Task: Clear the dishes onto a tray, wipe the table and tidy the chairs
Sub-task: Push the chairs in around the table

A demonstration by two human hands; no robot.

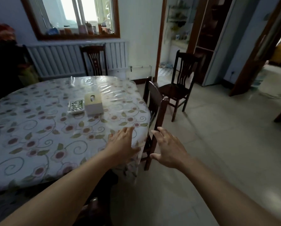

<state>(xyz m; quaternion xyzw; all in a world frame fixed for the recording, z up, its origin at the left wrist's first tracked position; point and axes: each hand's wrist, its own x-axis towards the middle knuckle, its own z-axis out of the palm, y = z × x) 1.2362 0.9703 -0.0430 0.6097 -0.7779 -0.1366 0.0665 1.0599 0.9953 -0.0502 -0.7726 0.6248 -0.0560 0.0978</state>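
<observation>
Here, two bare arms reach forward over the edge of a round table draped in a flowered cloth under clear plastic. The left hand hovers above the table's near right rim, fingers spread and relaxed, gripping nothing; whether the palm touches the cloth cannot be told. The right hand hangs just beside it over the pale tiled floor, fingers splayed, thumb out to the left, also holding nothing. Between and just beyond the two hands stands a dark wooden chair, pushed in at the table's right side with its back toward the camera; the fingertips of the right hand lie near its back post, though contact is not clear.

On the table sit a white tissue box and, touching its left side, a small rectangular dish with dark, glinting contents too blurred to name. A second chair stands at the far side of the table against a white radiator, below a wood-framed window. A third chair stands apart on the floor, near an open doorway.
</observation>
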